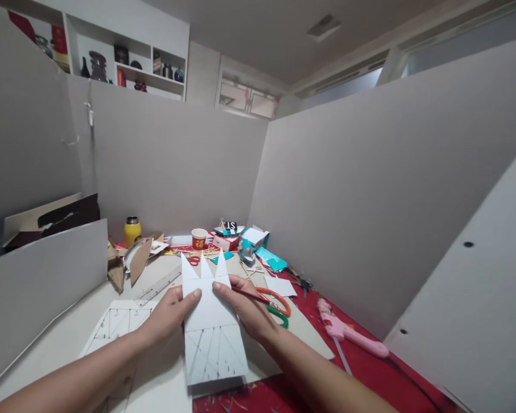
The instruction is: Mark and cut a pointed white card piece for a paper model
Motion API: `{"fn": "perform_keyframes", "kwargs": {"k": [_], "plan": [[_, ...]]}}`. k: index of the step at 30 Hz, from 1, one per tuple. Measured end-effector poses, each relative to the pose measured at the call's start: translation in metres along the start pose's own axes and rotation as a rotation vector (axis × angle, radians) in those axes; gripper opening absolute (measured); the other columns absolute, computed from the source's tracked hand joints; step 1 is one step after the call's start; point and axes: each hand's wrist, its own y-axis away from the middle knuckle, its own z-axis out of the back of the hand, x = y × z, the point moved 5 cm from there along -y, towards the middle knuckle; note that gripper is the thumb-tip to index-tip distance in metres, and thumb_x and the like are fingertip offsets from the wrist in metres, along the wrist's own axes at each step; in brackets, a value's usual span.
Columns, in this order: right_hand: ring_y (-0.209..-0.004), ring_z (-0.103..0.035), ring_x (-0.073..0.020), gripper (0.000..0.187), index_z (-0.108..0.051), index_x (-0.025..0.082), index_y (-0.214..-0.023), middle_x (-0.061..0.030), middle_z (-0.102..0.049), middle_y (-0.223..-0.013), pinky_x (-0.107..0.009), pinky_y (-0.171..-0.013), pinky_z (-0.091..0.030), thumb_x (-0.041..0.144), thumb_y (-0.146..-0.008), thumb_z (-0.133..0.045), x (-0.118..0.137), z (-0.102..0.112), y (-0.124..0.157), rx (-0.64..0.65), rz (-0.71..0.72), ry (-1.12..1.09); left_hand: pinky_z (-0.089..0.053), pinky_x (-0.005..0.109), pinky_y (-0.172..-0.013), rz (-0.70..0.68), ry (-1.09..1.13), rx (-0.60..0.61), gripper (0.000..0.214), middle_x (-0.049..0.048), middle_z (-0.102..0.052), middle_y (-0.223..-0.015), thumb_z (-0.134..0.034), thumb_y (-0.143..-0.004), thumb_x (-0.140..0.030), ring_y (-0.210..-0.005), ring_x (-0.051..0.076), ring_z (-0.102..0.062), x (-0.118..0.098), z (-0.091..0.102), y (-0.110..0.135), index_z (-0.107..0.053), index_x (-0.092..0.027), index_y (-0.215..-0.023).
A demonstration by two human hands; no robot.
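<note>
A piece of white card point(212, 307) is held up between my two hands over the table. Three sharp points are cut along its top edge, and black triangle lines are drawn across its lower part. My left hand point(172, 310) grips the left edge, thumb on the front face. On the opposite edge my right hand point(247, 307) is closed the same way. Scissors with orange and green handles point(279, 301) lie beside the right hand, their blades hidden. A thin dark red stick point(251, 294) shows by its fingers; I cannot tell whether it is held.
A marked white sheet point(120, 321) and a ruler point(159, 287) lie to the left. Behind are a paper cup point(199, 238), a yellow bottle point(132, 231), and cardboard scraps point(140, 261). A pink glue gun point(348, 332) with its cord rests on red cloth point(309, 384) at right. Grey panels point(176, 160) enclose the table.
</note>
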Motion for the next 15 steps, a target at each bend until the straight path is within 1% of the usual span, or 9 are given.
{"fn": "perform_keyframes", "kwargs": {"k": [3, 7, 9, 11, 13, 15], "plan": [[-0.068, -0.066, -0.0214, 0.045, -0.07, 0.014, -0.096, -0.0057, -0.073, -0.076, -0.032, -0.064, -0.05, 0.05, -0.069, -0.078, -0.003, -0.004, 0.0, -0.043, -0.011, -0.006, -0.051, 0.031, -0.061, -0.03, -0.036, -0.024, 0.052, 0.0085, -0.072, -0.071, -0.068, -0.076, -0.061, -0.067, 0.023, -0.066, 0.002, 0.002, 0.0, -0.07, -0.011, -0.09], [-0.065, -0.063, -0.0205, 0.033, -0.072, 0.014, -0.088, -0.0047, -0.071, -0.073, -0.031, -0.061, -0.048, 0.043, -0.073, -0.073, -0.006, -0.012, 0.008, -0.055, 0.002, 0.035, -0.052, 0.033, -0.063, -0.057, -0.122, -0.068, 0.041, 0.0082, -0.074, -0.078, -0.06, -0.085, -0.048, -0.07, 0.024, -0.066, 0.005, 0.001, 0.002, -0.071, -0.011, -0.1], [-0.067, -0.061, -0.0204, 0.026, -0.071, 0.014, -0.085, -0.0036, -0.07, -0.073, -0.031, -0.063, -0.049, 0.038, -0.076, -0.069, -0.007, -0.013, 0.01, -0.08, 0.025, 0.076, -0.053, 0.035, -0.069, -0.08, -0.174, -0.084, 0.038, 0.0086, -0.075, -0.086, -0.058, -0.088, -0.043, -0.076, 0.026, -0.066, 0.003, -0.001, 0.005, -0.07, -0.012, -0.104], [-0.07, -0.06, -0.0199, 0.02, -0.07, 0.015, -0.082, -0.0025, -0.068, -0.074, -0.03, -0.064, -0.048, 0.034, -0.077, -0.066, -0.009, -0.013, 0.01, -0.101, 0.05, 0.125, -0.052, 0.038, -0.078, -0.108, -0.217, -0.091, 0.037, 0.0091, -0.075, -0.098, -0.057, -0.089, -0.041, -0.086, 0.028, -0.066, 0.001, -0.004, 0.01, -0.069, -0.015, -0.111], [-0.07, -0.057, -0.0192, 0.016, -0.068, 0.015, -0.079, -0.0019, -0.066, -0.074, -0.029, -0.064, -0.046, 0.031, -0.076, -0.065, -0.01, -0.012, 0.009, -0.111, 0.065, 0.163, -0.05, 0.039, -0.088, -0.128, -0.245, -0.081, 0.039, 0.0095, -0.073, -0.109, -0.057, -0.089, -0.041, -0.098, 0.031, -0.064, 0.0, -0.006, 0.014, -0.066, -0.017, -0.119], [-0.072, -0.057, -0.0191, 0.014, -0.067, 0.015, -0.077, -0.0016, -0.065, -0.074, -0.028, -0.064, -0.046, 0.029, -0.076, -0.065, -0.011, -0.011, 0.008, -0.116, 0.068, 0.184, -0.048, 0.039, -0.093, -0.133, -0.255, -0.057, 0.043, 0.0099, -0.07, -0.118, -0.055, -0.091, -0.041, -0.107, 0.031, -0.062, -0.001, -0.01, 0.017, -0.061, -0.018, -0.127]]}}
